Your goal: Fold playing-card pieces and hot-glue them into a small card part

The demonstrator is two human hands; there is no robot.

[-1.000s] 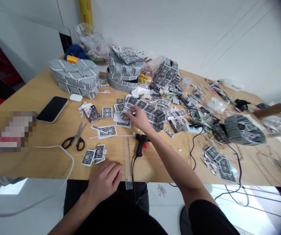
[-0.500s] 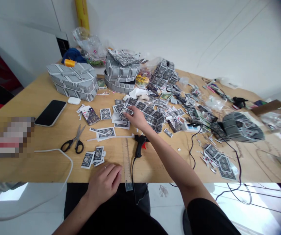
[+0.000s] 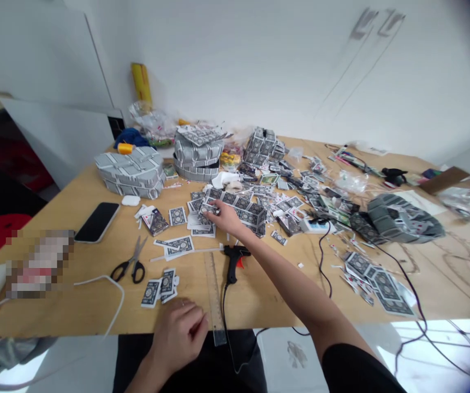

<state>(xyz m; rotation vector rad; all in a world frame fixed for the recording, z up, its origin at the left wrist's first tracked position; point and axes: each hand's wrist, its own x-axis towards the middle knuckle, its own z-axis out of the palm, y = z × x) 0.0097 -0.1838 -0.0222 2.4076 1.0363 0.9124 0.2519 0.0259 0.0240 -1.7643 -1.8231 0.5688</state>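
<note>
My right hand (image 3: 223,217) reaches to the middle of the table, its fingers closed on the left end of a long folded card strip (image 3: 246,210) of patterned grey playing cards. My left hand (image 3: 182,333) rests at the table's front edge with its fingers curled; whether anything is inside is hidden. Just above it lie small cut cards (image 3: 151,293). A black glue gun (image 3: 232,262) with a red trigger lies below my right wrist, beside a clear ruler (image 3: 214,297). Black scissors (image 3: 130,266) lie partly open to the left.
A phone (image 3: 97,222) and a white cable (image 3: 120,297) are at the left. Card-covered boxes (image 3: 131,172) stand at the back. Scattered cards and a power strip (image 3: 315,226) spread to the right, near a grey card basket (image 3: 406,218). A black cord hangs over the front edge.
The camera view has tilted up, so the table sits lower in the picture. My right hand stays at the card strip; my left hand remains curled by the front edge.
</note>
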